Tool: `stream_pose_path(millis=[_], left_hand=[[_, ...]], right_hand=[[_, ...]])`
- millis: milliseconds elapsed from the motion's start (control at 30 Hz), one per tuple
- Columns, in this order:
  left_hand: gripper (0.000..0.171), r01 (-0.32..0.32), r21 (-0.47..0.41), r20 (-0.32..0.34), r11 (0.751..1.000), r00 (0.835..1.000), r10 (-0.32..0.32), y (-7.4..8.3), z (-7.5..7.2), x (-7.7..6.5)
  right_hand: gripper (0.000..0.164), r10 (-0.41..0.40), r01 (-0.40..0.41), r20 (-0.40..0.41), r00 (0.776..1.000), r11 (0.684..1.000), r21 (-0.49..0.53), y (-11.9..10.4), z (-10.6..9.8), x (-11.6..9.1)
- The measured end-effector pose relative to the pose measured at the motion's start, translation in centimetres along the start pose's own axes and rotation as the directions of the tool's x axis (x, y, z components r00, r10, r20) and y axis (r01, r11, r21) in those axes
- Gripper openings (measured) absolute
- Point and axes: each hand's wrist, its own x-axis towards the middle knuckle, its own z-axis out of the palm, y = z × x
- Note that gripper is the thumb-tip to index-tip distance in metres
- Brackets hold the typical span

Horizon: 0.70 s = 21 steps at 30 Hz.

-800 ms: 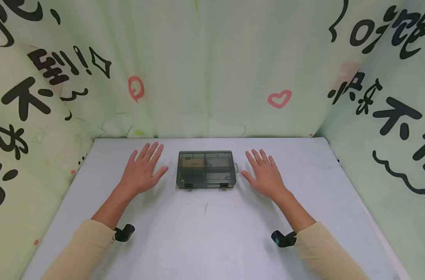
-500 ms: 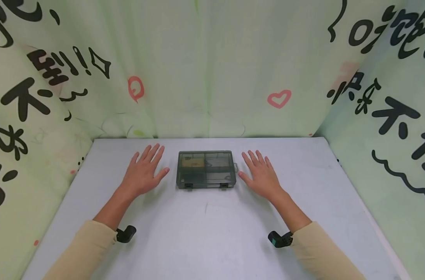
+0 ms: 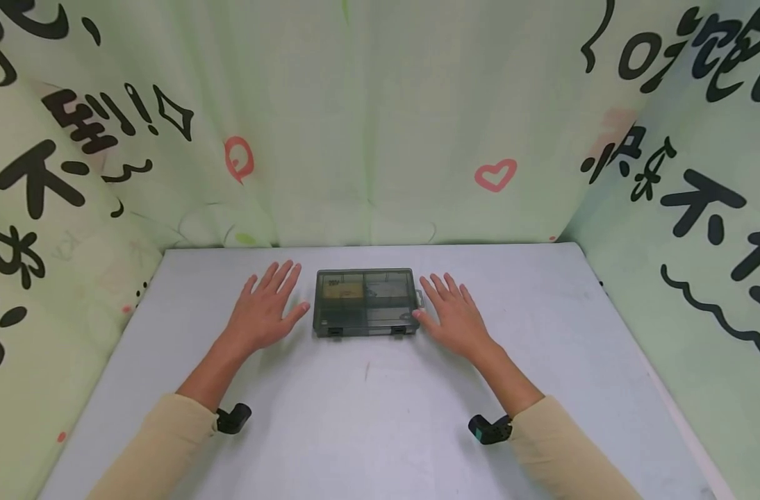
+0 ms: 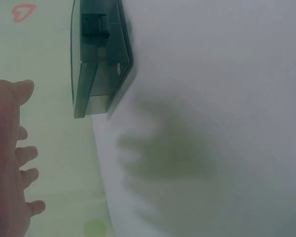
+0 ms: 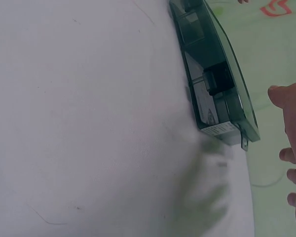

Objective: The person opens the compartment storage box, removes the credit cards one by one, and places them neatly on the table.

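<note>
A dark translucent plastic compartment box (image 3: 365,303) with a closed lid lies flat on the white table, two black latches along its front edge. Through the lid, something yellowish shows in its back left compartment. My left hand (image 3: 264,312) is held to the left of the box, fingers spread and straight, apart from it. On the other side, my right hand (image 3: 453,312) hovers close to the box's right edge, its fingers straight too; its thumb overlaps the corner in the head view. In the right wrist view a gap shows between the box (image 5: 214,79) and the thumb. Both hands hold nothing.
The white table (image 3: 367,423) reaches back to a pale green curtain (image 3: 367,125) with black writing and red drawings. Similar cloth hangs at left and right. A small black wrist camera (image 3: 233,419) sits on the left wrist, another wrist camera (image 3: 489,430) on the right.
My right hand has moved left to the box's right edge. The left hand has come slightly right toward the box. The box has stayed in place; the head view has shifted a little.
</note>
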Motion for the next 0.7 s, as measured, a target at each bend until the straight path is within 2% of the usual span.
stream_pose_path(millis=[333,700], left_hand=[[0.076,-0.017,-0.021,-0.016,1.0,1.0,0.017,0.7,1.0,0.1],[0.075,-0.022,-0.053,0.004,0.998,1.0,0.023,1.3,1.9,0.2]], right_hand=[[0.071,-0.009,0.009,-0.005,1.0,1.0,0.005,-0.4,0.8,0.0],[0.069,-0.015,0.014,0.007,1.0,0.999,0.042,-0.9,1.2,0.1]])
